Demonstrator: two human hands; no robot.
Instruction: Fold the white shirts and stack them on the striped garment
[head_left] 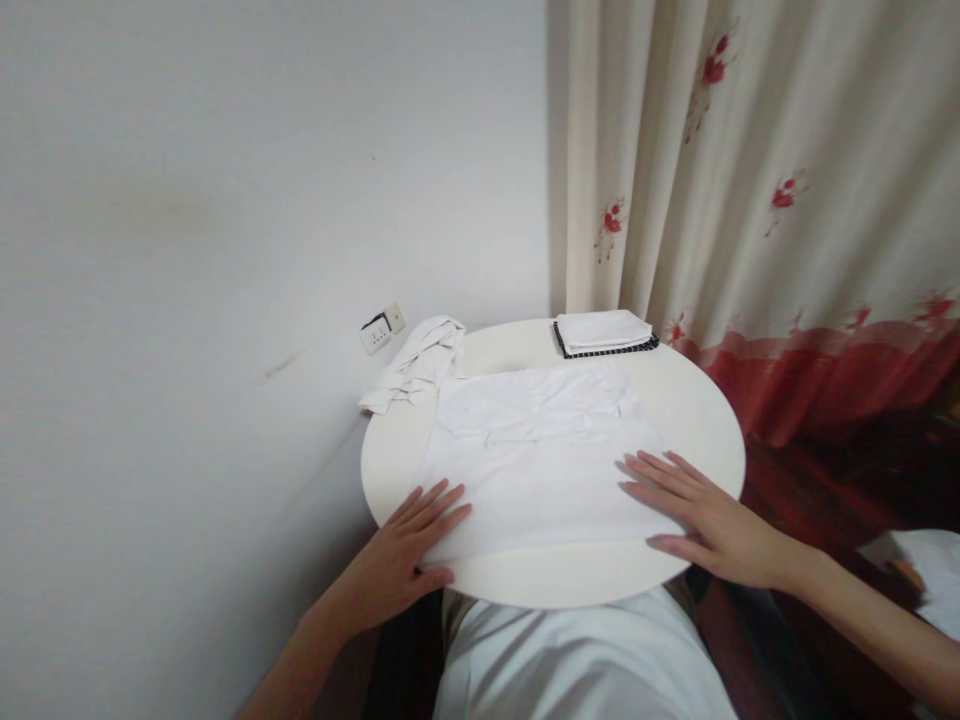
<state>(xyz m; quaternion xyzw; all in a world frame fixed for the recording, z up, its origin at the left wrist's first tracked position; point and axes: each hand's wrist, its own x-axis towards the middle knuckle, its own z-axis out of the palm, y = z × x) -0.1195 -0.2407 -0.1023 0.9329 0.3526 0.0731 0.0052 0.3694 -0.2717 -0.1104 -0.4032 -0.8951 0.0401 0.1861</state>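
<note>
A white garment (544,455) lies spread flat on a round white table (697,415), its lower part hanging over the near edge toward me. My left hand (409,550) rests flat on the garment's near left corner, fingers stretched out. My right hand (694,510) lies flat on its near right edge, fingers spread. Neither hand grips anything.
A crumpled white cloth (416,365) sits at the table's far left, hanging over the rim. A folded white stack on dark trimmed fabric (604,333) lies at the far edge. A wall socket (381,328) is on the left wall; a floral curtain (750,180) hangs behind.
</note>
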